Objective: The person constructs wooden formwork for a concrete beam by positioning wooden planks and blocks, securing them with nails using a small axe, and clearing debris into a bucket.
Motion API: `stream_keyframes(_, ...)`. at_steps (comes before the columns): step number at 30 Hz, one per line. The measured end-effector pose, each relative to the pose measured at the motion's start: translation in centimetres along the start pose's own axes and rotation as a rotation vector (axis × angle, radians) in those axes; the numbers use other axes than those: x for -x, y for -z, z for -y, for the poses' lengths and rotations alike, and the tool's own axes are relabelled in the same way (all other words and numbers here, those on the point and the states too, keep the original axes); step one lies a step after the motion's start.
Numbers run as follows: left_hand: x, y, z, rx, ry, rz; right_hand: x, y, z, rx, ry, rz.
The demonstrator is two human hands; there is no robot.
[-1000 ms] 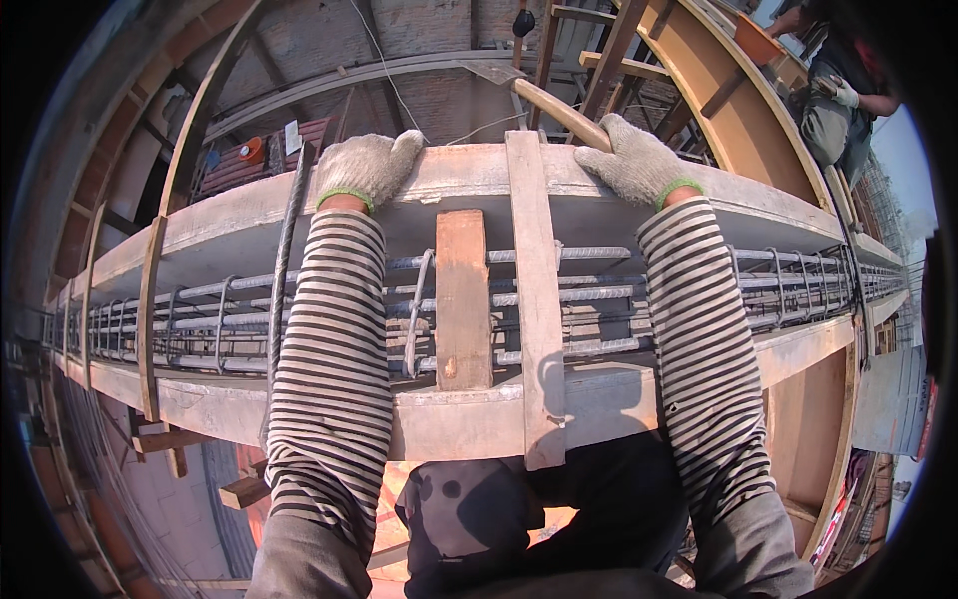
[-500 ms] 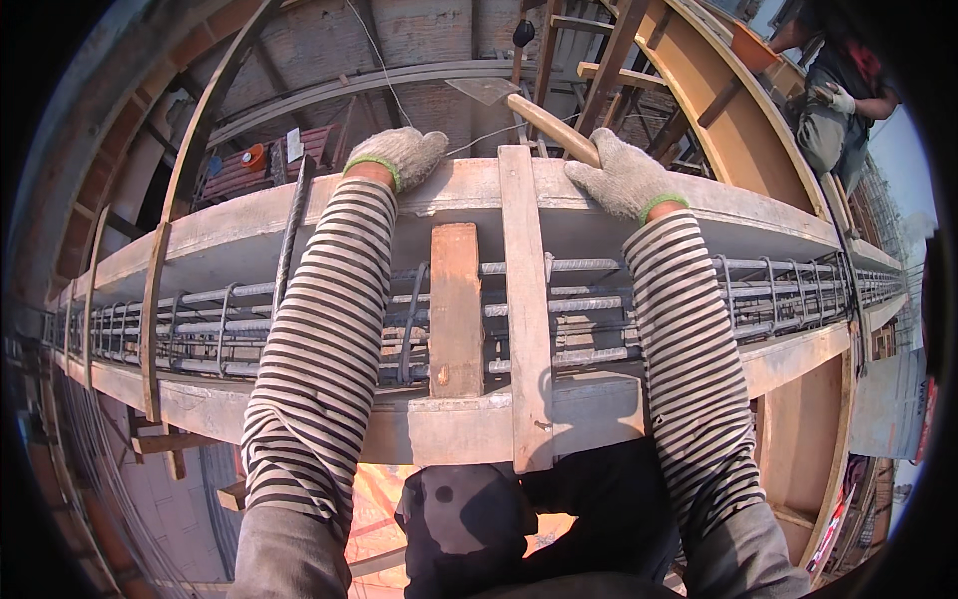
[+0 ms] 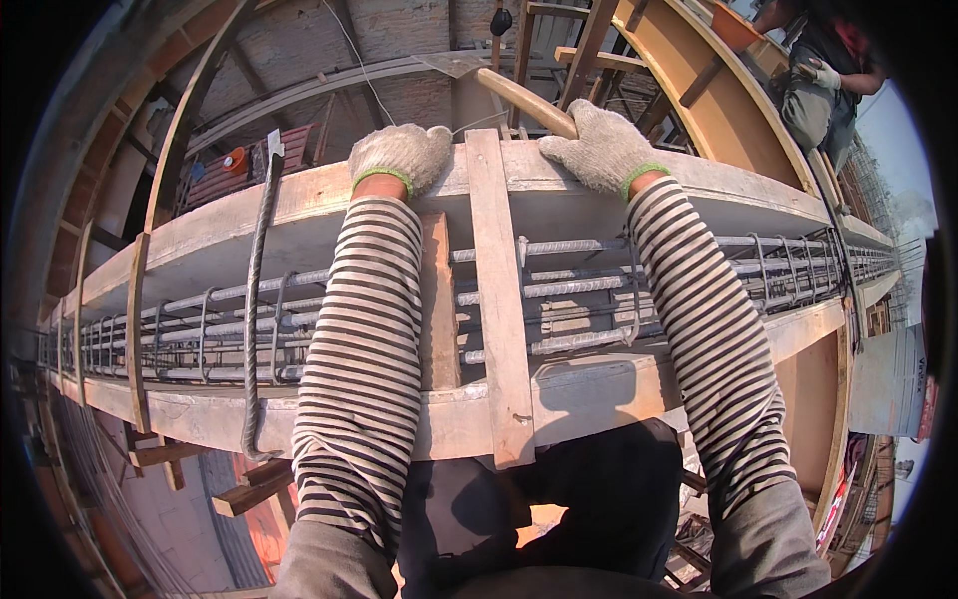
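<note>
Wooden-handled tool [image 3: 526, 104]: holds clamped in right hand [image 3: 605, 150]; rests left hand [image 3: 401, 160] on far board [image 3: 309, 190], cannot tell how closed.

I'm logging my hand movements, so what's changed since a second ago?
Your left hand has moved right along the far board, closer to the wooden crosspiece. Your right hand still grips the wooden-handled tool; the crosspiece stays in place.

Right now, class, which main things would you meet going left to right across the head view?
Thin brown wooden strip → bent grey ribbed steel bar → left hand in a whitish knitted glove → long pale flat wooden crosspiece → right hand in a matching glove → co-worker's hand in a pale glove.
</note>
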State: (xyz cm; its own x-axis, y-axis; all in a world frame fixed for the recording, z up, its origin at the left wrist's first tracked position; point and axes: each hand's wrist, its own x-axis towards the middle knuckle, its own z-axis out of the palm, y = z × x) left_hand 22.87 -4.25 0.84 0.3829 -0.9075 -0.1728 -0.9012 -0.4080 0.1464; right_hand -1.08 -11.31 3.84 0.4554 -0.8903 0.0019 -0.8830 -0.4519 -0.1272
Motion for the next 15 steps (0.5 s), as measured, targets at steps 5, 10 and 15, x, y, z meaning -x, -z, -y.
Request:
stream_keyframes(5,0.2,0.2,1.5,0.011,0.032,-0.012,8.3,4.3,1.4,-0.332,0.108,-0.197)
stream_keyframes(10,0.1,-0.6,0.9,0.048,0.014,-0.048,25.7,7.5,3.7,-0.956,-0.229,0.056)
stream_keyframes(15,-0.1,-0.5,0.5,0.078,-0.002,-0.033,36.7,6.8,5.7,-1.112,-0.471,0.24)
